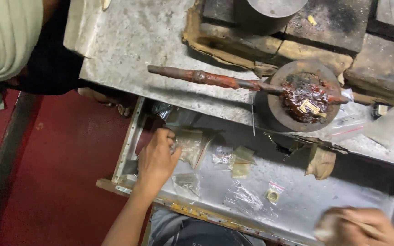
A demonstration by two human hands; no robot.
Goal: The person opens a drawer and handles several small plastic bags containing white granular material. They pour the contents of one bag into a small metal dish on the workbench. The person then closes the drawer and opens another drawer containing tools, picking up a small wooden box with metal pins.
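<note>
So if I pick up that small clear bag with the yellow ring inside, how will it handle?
The clear bag looks thin and crinkled, so it will probably flop and feel light. The yellow ring would likely slide to its lowest corner. On the metal tray it may skid when pushed.

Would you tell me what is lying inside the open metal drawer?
The metal drawer holds several clear plastic bags, one under the left hand, and a small ring. Contents beneath the benchtop are hidden.

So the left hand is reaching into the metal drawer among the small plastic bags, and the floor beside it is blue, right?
Not quite. In the head view the floor is red, not blue. The left hand does reach into the metal drawer among the small plastic bags.
</note>
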